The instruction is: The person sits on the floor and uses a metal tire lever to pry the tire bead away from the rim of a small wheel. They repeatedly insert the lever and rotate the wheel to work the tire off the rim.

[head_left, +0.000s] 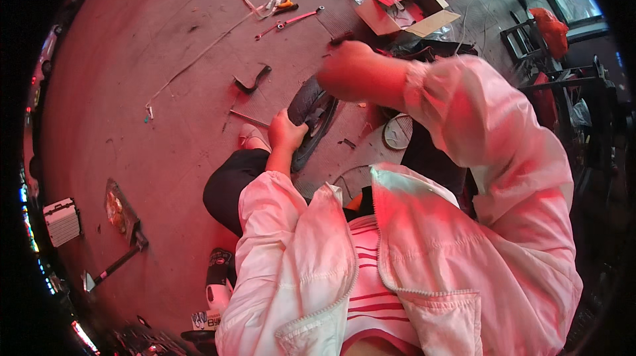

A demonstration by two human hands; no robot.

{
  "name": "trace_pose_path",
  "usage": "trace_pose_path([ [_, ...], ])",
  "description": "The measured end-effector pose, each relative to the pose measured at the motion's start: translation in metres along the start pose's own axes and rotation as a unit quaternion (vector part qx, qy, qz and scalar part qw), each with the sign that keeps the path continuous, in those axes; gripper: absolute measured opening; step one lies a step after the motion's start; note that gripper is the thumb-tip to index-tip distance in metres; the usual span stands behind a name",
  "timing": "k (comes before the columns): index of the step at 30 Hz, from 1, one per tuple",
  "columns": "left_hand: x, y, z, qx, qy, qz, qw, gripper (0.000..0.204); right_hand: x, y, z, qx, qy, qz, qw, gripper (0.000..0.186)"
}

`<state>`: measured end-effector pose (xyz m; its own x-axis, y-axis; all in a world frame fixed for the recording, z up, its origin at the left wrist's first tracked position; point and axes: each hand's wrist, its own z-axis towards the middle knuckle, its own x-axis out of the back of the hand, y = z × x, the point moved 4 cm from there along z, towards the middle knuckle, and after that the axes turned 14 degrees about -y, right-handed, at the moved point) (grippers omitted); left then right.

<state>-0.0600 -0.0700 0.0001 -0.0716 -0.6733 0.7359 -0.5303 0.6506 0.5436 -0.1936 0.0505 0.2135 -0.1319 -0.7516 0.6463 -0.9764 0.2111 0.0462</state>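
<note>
We judge we are midway through working the tyre (311, 117), which stands on the floor (132, 77) just ahead of our knee: our left hand (286, 132) grips its near edge, while our right hand (348, 71) is closed over its top, around what we cannot tell. Next calls for a steady hold; open floor lies left, while a box (407, 8) and wrenches (291, 19) crowd the far side.

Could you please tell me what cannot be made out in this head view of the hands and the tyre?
- Right hand: blurred, so what it grips, if anything, is unclear.
- Tyre: its lower part is hidden behind the left hand and the jacket.
- Tools on the floor: too small to tell their exact kind.
- Cardboard box: contents unclear, too small and in shadow.
</note>
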Motion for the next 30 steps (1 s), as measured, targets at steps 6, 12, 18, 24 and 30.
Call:
trace_pose_path([
  [6, -0.008, -0.003, 0.005, -0.084, 0.009, -0.024, 0.996, 0.047, 0.028, -0.003, 0.047, -0.017, -0.115, -0.027, 0.993, 0.029],
  [12, -0.003, -0.029, 0.004, -0.025, 0.002, -0.028, 0.999, 0.052, 0.013, -0.022, 0.033, -0.016, -0.039, 0.052, 0.998, 0.025],
  [18, 0.004, -0.043, 0.009, 0.012, -0.004, -0.053, 0.999, 0.053, -0.037, -0.046, 0.002, -0.027, 0.095, 0.075, 0.992, 0.015],
  [24, -0.003, -0.043, 0.013, -0.018, 0.015, -0.053, 0.998, 0.054, -0.089, -0.053, -0.004, -0.082, 0.134, 0.126, 0.979, 0.018],
  [30, -0.006, -0.052, 0.017, -0.042, 0.035, -0.055, 0.997, 0.058, -0.127, -0.059, -0.001, -0.137, 0.153, 0.152, 0.967, 0.043],
])
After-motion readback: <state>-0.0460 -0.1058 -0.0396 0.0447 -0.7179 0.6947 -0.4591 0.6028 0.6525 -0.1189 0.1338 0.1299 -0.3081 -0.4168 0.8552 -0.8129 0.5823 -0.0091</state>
